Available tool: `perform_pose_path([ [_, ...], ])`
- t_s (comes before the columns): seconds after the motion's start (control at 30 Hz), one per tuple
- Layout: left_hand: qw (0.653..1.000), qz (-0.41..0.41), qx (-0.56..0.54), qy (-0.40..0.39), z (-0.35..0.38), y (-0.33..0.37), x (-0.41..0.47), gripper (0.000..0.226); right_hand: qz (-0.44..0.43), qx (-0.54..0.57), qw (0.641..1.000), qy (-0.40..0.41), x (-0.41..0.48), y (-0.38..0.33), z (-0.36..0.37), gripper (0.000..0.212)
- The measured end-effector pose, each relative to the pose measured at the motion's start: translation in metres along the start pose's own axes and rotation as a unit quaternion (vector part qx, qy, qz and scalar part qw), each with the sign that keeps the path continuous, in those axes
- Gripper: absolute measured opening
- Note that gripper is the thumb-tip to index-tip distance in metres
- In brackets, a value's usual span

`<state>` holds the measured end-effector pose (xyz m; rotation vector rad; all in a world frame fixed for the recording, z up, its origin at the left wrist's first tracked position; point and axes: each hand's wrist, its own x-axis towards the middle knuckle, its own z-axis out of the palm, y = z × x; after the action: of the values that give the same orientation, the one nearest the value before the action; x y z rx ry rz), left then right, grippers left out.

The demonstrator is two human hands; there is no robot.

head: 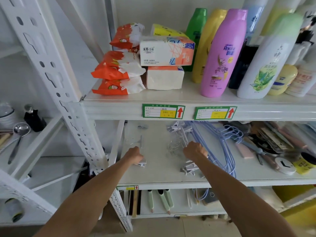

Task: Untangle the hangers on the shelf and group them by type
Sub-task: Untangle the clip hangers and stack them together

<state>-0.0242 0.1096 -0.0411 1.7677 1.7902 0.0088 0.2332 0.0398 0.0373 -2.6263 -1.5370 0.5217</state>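
On the middle shelf (159, 175) my left hand (134, 153) grips a clear clip hanger (136, 142) at the left, its white clip end showing under my fist. My right hand (195, 150) is curled over a tangled bunch of clear clip hangers (177, 142) in the shelf's middle; their white clips stick out at the back and at the front edge. Just right of that hand lies a stack of light blue wire hangers (220, 146), hooks pointing right. A single loose clip (142, 127) lies at the back left.
Right of the blue hangers lie scissors (256, 151), pink bars, a round white lid (285, 165) and a yellow-labelled jar (306, 164). The shelf above carries tissue packs (164, 52) and shampoo bottles (222, 53). The white slotted upright (56, 79) stands left; a ladle lies on the neighbouring shelf.
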Motion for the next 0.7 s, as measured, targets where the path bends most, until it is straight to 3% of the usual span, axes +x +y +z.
perform_pose_path([
  [0.27,0.998,-0.016,-0.052,-0.009,0.0,0.008,-0.005,0.027,-0.026,-0.009,0.999,-0.028,0.01,0.005,-0.003,0.044],
  [0.37,0.995,-0.015,-0.097,-0.003,-0.004,0.01,-0.009,0.01,-0.046,-0.034,0.998,-0.014,0.013,0.004,-0.001,0.041],
  [0.5,0.986,-0.012,-0.161,0.031,-0.01,0.013,-0.007,0.014,-0.072,-0.07,0.995,0.003,0.014,0.004,0.003,0.036],
  [0.6,0.96,-0.005,-0.268,0.083,-0.02,0.029,-0.023,0.021,-0.091,-0.095,0.991,0.008,0.013,0.005,0.006,0.037],
  [0.7,0.921,0.002,-0.38,0.085,-0.028,0.038,-0.037,0.016,-0.102,-0.107,0.989,0.012,0.015,0.003,0.005,0.035],
])
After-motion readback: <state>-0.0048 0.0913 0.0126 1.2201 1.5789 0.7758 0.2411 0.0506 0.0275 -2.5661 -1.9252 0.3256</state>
